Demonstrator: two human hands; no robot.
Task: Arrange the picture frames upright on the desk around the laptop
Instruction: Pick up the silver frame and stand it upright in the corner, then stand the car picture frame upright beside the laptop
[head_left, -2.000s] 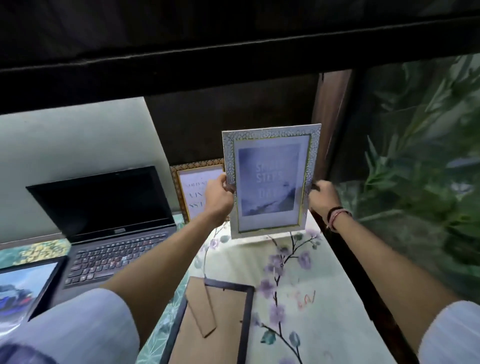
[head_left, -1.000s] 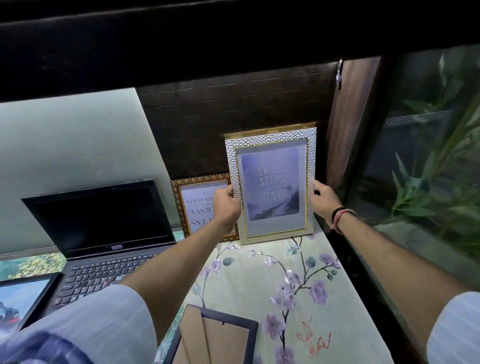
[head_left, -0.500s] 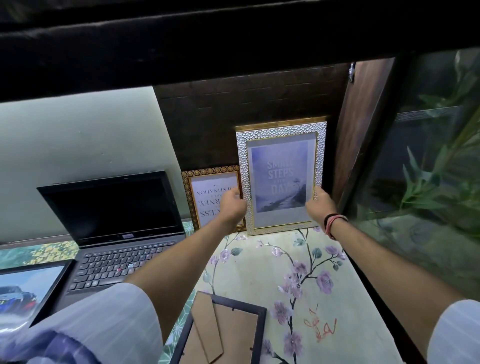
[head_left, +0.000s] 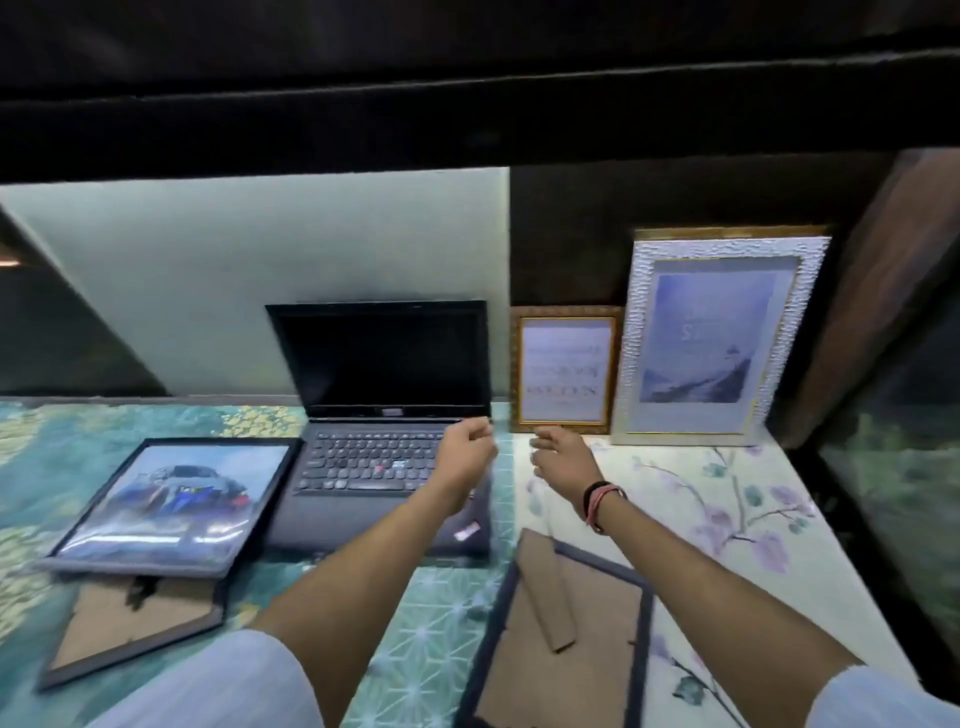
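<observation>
Between frames, by my read: silver frame (head_left: 719, 338) now stands upright at the back right of the desk (head_left: 810, 545), leaning on the dark wall, just beside the small gold frame (head_left: 565, 370), which sits right of the laptop (head_left: 384, 410); both hands are off it; left hand (head_left: 467, 457) hangs over the laptop's right edge w/ fingers loosely curled, holding nothing; right hand (head_left: 563, 460) is just in front of the gold frame, fingers half-open, also empty. Vs 0.5 s ago, when both hands gripped the silver frame's sides, they've let go and pulled back toward the middle; view has swung left, so more of the desk shows. Still lying flat: car picture frame (head_left: 166, 499) left of the laptop, overlapping a face-down frame (head_left: 130, 631) beneath it; another face-down frame (head_left: 566, 639) near the front, its cardboard stand showing. Next move prob. calls for picking one of these, opening its stand, and setting it upright on the laptop's left side; which one, can't tell.
</observation>
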